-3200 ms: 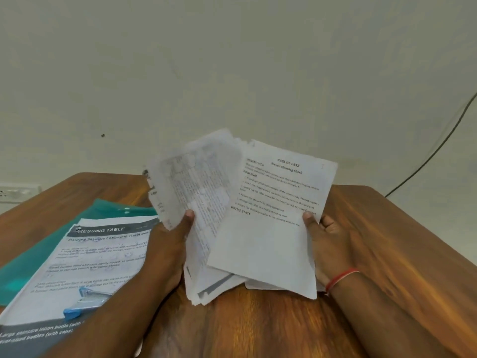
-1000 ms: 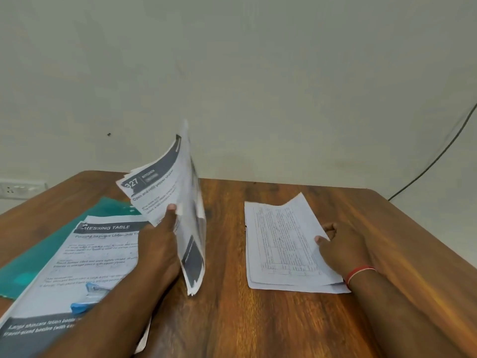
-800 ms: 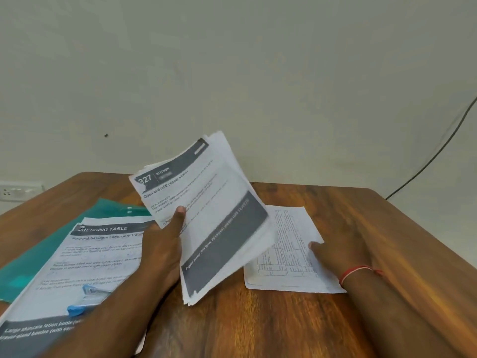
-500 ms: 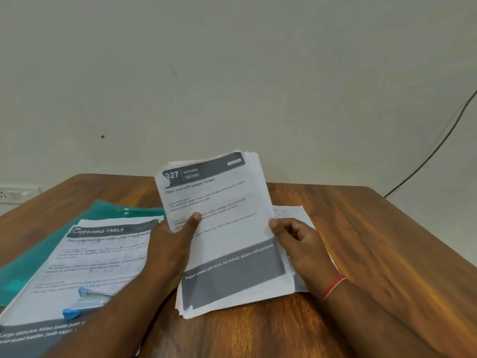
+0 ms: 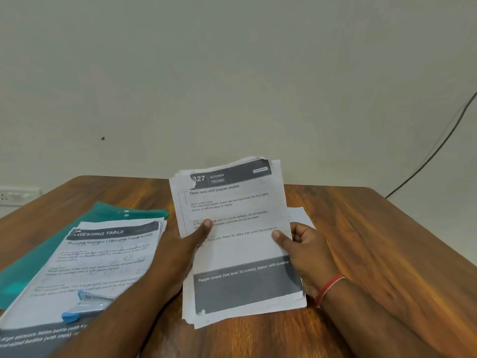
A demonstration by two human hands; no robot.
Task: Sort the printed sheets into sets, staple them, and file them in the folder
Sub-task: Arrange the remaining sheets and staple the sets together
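I hold a stack of printed sheets tilted up over the middle of the wooden table; its top page reads "327 KITCHEN". My left hand grips the stack's left edge, thumb on the page. My right hand grips its right edge, thumb on the front. Behind the stack, a corner of a white sheet pile lies flat on the table. At left a "DRESSING TABLE" set of sheets lies on a teal folder, with a blue stapler resting on it.
A white wall socket sits at the far left on the wall. A dark cable runs down the wall at the right. Bare wood shows on the right half of the table.
My right hand left the flat pile at right and took hold of the stack's right edge. The stack in my left hand swung from edge-on to facing me, over that pile.
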